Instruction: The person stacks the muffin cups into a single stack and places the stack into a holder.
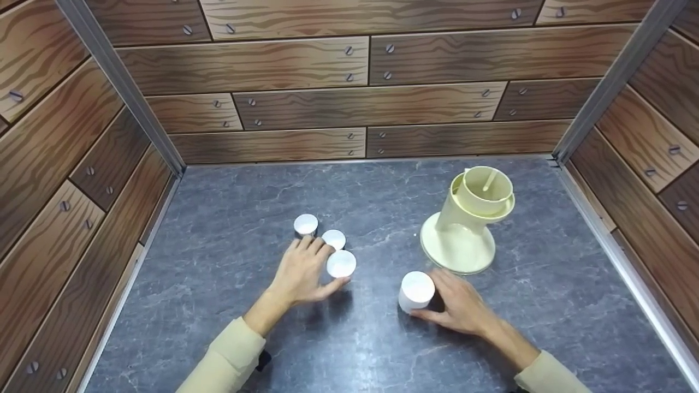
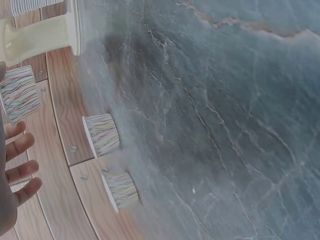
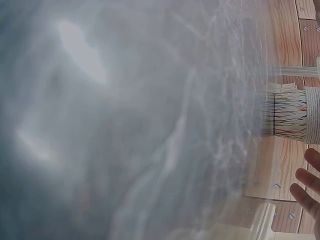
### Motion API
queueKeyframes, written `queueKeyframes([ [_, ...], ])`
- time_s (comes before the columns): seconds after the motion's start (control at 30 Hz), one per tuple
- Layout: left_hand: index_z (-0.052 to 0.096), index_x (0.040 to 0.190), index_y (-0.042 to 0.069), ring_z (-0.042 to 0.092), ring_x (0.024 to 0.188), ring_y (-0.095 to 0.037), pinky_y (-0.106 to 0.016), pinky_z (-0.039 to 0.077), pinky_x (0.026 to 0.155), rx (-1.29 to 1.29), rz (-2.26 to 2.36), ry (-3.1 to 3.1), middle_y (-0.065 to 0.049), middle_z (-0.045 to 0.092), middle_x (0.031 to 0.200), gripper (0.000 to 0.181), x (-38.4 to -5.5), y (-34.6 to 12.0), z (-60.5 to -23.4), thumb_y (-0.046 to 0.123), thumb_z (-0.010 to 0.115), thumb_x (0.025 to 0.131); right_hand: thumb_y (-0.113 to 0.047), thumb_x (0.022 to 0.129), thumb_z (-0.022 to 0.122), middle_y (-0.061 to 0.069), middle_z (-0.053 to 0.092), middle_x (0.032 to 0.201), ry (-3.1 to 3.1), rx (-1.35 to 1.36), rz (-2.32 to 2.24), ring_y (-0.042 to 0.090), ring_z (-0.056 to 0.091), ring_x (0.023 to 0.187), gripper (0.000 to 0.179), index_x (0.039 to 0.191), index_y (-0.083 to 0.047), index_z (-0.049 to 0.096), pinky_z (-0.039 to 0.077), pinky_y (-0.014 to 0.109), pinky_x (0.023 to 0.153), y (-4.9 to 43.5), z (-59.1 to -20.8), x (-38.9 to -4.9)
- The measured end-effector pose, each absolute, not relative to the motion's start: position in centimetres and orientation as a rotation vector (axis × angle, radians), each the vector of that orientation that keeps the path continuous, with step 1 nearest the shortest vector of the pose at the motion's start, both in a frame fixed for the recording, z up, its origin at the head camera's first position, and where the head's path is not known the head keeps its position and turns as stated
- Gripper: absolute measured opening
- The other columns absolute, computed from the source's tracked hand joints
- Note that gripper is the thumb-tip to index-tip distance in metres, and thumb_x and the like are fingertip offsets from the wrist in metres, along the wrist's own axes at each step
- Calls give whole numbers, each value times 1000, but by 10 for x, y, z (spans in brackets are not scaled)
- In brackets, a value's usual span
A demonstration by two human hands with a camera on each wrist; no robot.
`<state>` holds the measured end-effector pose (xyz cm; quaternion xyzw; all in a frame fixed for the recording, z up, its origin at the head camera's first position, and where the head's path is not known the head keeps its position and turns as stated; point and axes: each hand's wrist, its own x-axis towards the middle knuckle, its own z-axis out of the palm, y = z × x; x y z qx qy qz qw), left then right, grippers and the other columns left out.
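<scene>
My left hand (image 1: 306, 273) holds a small paper cup (image 1: 341, 265) between thumb and fingers. This cup (image 2: 21, 94) has a white inside and a wavy coloured-line pattern outside, and sits above the level of the others. Just beyond those fingers, two similar cups (image 1: 306, 224) (image 1: 334, 239) stand upright on the table. At the right, my right hand (image 1: 464, 303) grips a stack of paper cups (image 1: 416, 292) from its right side. Several stacked rims show on this stack (image 3: 292, 115) in the right wrist view, with the fingers (image 3: 311, 182) beside it.
A pale yellow plastic stand (image 1: 461, 251) with a round base and a tubular open top stands behind the right hand. Wood-patterned walls (image 1: 300, 65) enclose the grey marbled table (image 1: 246, 202) at the back and both sides, with metal strips along the edges.
</scene>
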<state>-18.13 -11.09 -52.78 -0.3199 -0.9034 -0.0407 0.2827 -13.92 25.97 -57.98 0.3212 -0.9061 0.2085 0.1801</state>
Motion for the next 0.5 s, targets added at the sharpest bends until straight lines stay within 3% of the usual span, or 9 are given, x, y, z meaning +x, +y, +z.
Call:
queueKeyframes([
  [0.5,70,110,17,61,94,-22,-37,51,78,-901,-172,-2359,-2,69,104,66,-179,-93,-527,77,67,82,-63,78,86,-4,64,98,-2537,912,585,9,61,89,66,116,-13,65,56,33,76,260,-581,-141],
])
